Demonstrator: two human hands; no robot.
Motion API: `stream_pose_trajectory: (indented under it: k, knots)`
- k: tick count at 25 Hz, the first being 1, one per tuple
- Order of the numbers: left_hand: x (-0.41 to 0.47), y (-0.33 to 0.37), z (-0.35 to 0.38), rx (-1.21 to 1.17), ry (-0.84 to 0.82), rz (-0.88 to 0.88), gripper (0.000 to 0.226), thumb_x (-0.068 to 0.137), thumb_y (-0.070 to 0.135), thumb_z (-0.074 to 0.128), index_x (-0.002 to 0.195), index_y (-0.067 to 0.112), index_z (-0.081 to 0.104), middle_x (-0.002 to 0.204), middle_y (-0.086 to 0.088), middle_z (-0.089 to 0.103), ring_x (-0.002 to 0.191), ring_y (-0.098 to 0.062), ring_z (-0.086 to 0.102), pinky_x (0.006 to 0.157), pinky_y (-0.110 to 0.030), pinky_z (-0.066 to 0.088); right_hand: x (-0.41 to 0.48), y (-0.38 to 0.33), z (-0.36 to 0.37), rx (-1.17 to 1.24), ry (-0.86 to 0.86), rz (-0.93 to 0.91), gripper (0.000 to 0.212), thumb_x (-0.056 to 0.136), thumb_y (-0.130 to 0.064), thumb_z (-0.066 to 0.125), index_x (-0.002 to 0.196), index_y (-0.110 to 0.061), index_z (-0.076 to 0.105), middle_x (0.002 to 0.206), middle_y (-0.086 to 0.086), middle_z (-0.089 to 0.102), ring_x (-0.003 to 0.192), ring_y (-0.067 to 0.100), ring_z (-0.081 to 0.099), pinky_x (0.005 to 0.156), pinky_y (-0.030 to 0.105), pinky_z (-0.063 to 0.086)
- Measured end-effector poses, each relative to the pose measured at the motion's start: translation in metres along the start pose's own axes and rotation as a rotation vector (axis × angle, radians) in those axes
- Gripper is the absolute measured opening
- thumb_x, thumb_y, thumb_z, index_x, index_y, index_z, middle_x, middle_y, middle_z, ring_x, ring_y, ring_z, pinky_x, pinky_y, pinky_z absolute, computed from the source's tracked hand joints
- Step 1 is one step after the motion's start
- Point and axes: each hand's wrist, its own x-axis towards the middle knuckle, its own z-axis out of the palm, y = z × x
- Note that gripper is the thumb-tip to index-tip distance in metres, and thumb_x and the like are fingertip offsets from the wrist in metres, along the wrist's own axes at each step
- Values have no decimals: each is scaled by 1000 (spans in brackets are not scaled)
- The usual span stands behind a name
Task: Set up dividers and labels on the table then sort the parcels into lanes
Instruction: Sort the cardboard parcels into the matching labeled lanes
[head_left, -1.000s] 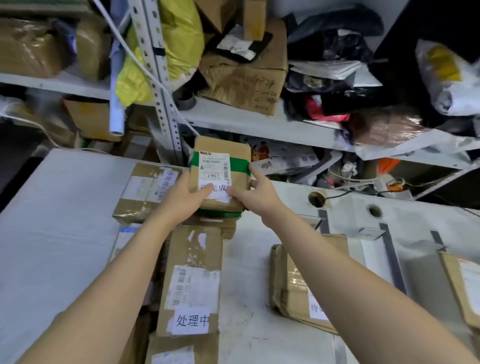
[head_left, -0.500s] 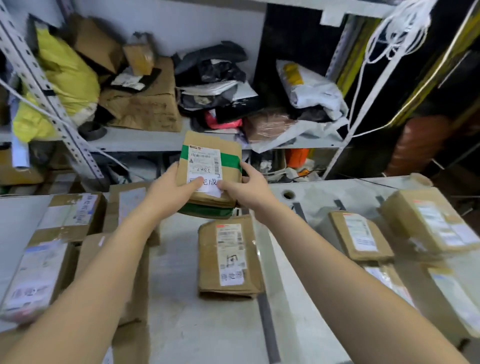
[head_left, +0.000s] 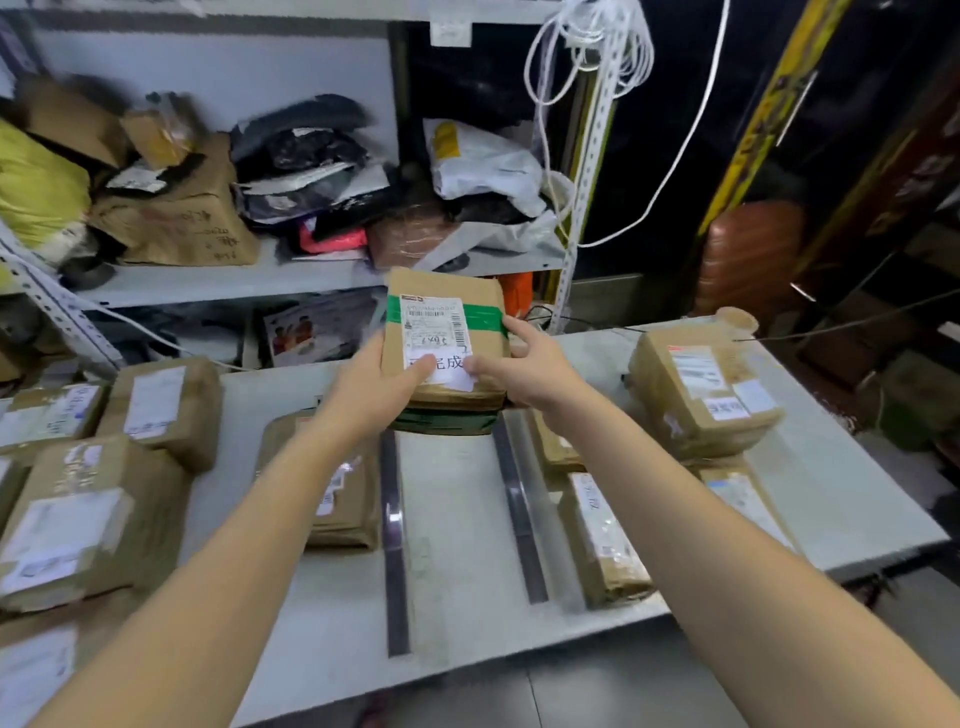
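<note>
I hold a brown parcel with green tape and a white label between both hands, above the far end of the white table. My left hand grips its left lower edge, my right hand its right side. Below it, two dark divider strips mark off a lane on the table. A brown parcel lies left of the left strip. More brown parcels lie right of the right strip.
Several brown parcels crowd the table's left part, and a bigger box sits at the far right. Behind the table a metal shelf holds bags and boxes. White cord hangs from the shelf post.
The view has swung right along the table. The green-taped parcel, held in both hands, has travelled from the left group of parcels to above the lane between the two strips.
</note>
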Motion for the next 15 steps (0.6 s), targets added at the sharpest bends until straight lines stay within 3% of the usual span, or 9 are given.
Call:
stream_pose_trajectory:
  k: [2,4,7,11,15]
  knots:
    - [-2,15,35,6,-44,13,54,92,47,66,142,33,49,136,13,62,119,-14,59,102,-40,50,-3,15,-38,-8,35,28,94,81,-27,85,158,-32,32,142,6,59,114,23,65,89,38,59]
    - [-1,28,65,-21,-102,17,55,94,41,68,143,32,48,137,14,60,118,-11,57,94,-30,51,-1,29,-70,-12,56,74,93,80,-29,85,157,-37,32,139,4,61,110,22,66,81,35,60]
    - [11,36,107,-48,-171,-13,58,92,38,72,145,32,49,136,11,61,120,-14,58,95,-30,51,10,50,-107,-27,97,129,95,79,-30,87,156,-38,33,138,3,63,108,22,69,85,42,62]
    - [42,25,155,-100,-251,-45,62,93,35,72,149,30,46,134,14,59,118,-12,56,91,-27,48,31,75,-132,-53,146,193,95,82,-26,86,158,-36,31,142,5,61,107,20,68,70,31,59]
    - [68,8,193,-90,-308,-85,64,91,37,73,148,31,46,136,13,60,121,-14,57,97,-33,52,58,101,-147,-89,166,278,98,80,-28,87,159,-37,28,153,7,50,121,25,61,94,44,58]
